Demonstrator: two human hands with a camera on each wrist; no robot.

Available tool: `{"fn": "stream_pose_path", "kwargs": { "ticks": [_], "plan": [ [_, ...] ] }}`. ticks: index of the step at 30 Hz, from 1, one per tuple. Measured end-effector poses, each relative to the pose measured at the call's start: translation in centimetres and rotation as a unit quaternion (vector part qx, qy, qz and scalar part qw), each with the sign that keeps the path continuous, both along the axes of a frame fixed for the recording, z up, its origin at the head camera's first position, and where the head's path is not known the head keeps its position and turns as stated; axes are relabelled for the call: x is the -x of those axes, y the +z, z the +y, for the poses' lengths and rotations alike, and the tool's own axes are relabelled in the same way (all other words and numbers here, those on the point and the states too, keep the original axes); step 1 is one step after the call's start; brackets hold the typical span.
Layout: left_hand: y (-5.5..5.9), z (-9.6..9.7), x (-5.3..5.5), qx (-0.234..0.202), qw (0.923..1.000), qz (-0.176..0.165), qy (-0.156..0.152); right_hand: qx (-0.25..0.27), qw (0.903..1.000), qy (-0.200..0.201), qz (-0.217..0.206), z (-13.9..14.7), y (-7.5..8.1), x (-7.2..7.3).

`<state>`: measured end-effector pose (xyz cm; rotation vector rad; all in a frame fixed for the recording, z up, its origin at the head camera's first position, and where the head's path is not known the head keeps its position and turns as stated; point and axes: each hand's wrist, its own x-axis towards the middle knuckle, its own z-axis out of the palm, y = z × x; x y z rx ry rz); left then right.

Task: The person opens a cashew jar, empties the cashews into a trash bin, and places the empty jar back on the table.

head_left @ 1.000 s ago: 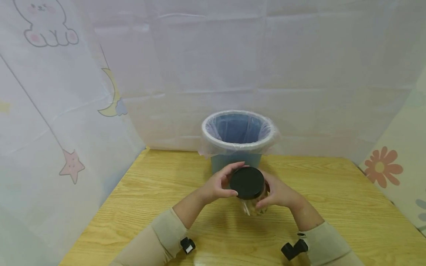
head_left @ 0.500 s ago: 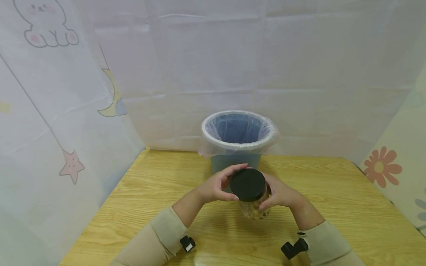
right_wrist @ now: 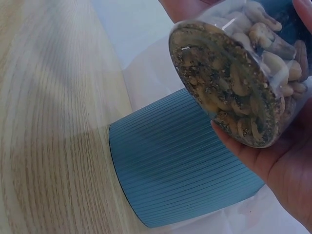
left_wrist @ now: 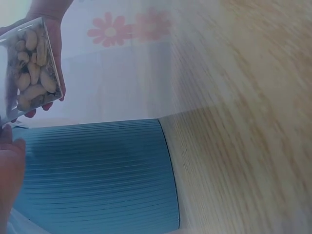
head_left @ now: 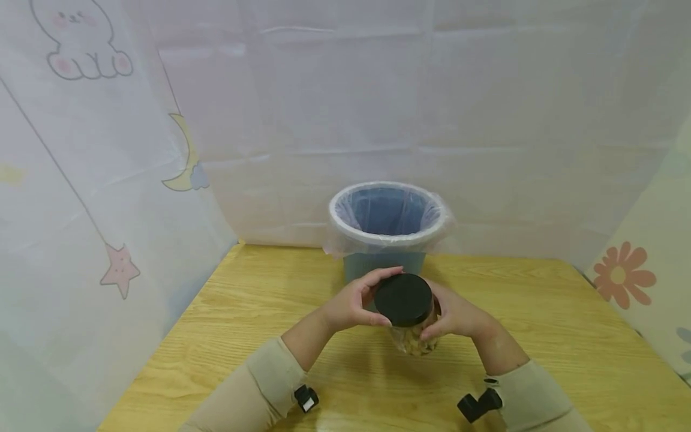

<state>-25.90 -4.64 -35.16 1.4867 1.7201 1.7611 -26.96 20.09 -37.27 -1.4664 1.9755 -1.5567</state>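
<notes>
A clear jar (head_left: 414, 343) with a black lid (head_left: 403, 300) is held up over the table, close in front of the bin. Pale curved nuts that look like cashews (left_wrist: 33, 68) fill it, with dark specks gathered across the bottom (right_wrist: 222, 85). My left hand (head_left: 349, 305) grips the lid's left side, thumb at the front edge and fingers behind. On the right, my right hand (head_left: 457, 312) holds the jar's body, its thumb across the front of the clear wall. The jar tilts, so its underside faces the right wrist view.
Behind the jar stands a blue ribbed bin (right_wrist: 180, 161) with a white rim (head_left: 385, 239) and a thin pinkish liner. It rests on a wood-grain table (head_left: 259, 282). Printed cloth walls (head_left: 302, 108) close in the back and both sides.
The jar has tipped and dropped slightly, and more nuts show through its front. Both hands keep their hold on lid and body with only small shifts. The bin stays put.
</notes>
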Motion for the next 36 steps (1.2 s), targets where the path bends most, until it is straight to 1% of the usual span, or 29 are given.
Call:
{"fn": "stream_pose_path", "kwargs": {
  "ticks": [8,20,28,36],
  "plan": [
    [-0.12,-0.03,-0.11,0.013,0.9996,0.012,0.023,-0.01,0.9996,-0.024,0.011,-0.05,-0.19,-0.09],
    [-0.54,-0.2,0.17,0.007,0.9993,0.023,0.027,-0.025,0.9986,-0.043,0.018,-0.18,-0.22,-0.01],
    [-0.79,-0.36,-0.04,0.017,0.999,0.022,0.036,-0.037,0.9974,-0.057,0.025,-0.27,-0.52,0.02],
    [-0.68,-0.34,0.11,0.011,0.9988,0.026,0.039,-0.036,0.9966,-0.061,0.041,-0.21,-0.44,0.25]
  ]
}}
